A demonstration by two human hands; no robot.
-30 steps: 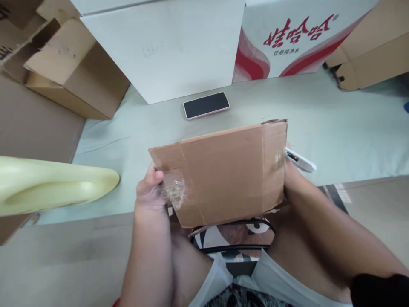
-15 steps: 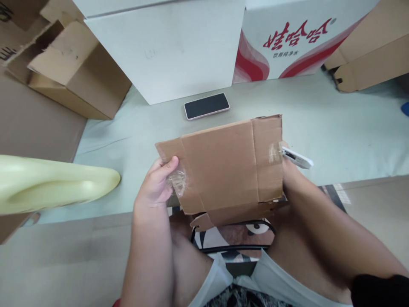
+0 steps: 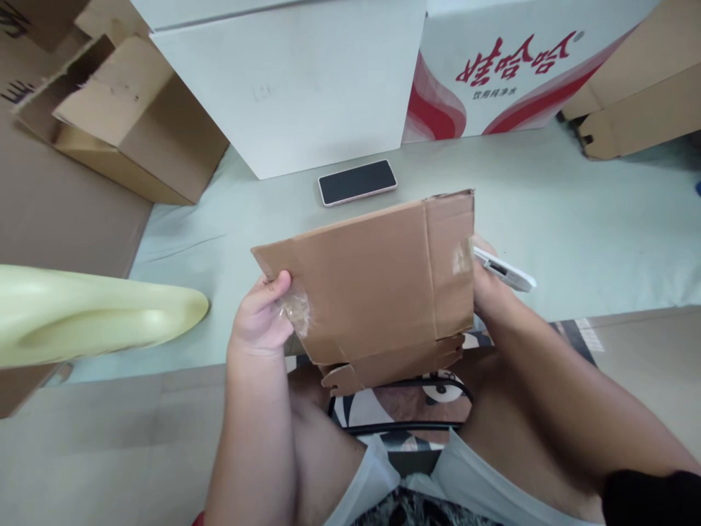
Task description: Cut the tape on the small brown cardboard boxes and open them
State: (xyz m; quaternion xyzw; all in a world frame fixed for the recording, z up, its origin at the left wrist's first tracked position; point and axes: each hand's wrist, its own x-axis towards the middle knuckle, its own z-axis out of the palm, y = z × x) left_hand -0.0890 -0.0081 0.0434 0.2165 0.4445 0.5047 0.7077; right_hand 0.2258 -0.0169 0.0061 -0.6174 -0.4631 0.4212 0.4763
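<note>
"Two hands flank the carton; which one grasps it?"

"The left hand does. Its thumb presses on the front face at the left end, beside crumpled clear tape; its fingers pass behind, out of sight."

"And the right hand?"

"It lies at the right edge, partly behind the carton, and holds a white tool that juts outward to the right. Its fingertips are hidden, so whether they also grasp the carton cannot be told."

"How is the carton placed?"

"Raised over the near edge of the table, above the lap, broad face towards the viewer, right end higher in view than the left. A crease sets off its right-hand strip, which bears a shiny patch. A notched flap hangs along the lower edge."

"What lies beyond?"

"A phone, dark screen upward, on the table, apart from the carton. Behind it stand a white box and, just beside that, a printed box with red lettering and red bands."

"At the sides?"

"Left, a smooth yellow object, cut off by the frame, its rounded end near the left forearm; farther back, an open box. Right, a brown box."

"And below?"

"Between the thighs, a panel patterned with an eye; nearer still, pale shorts."
</note>
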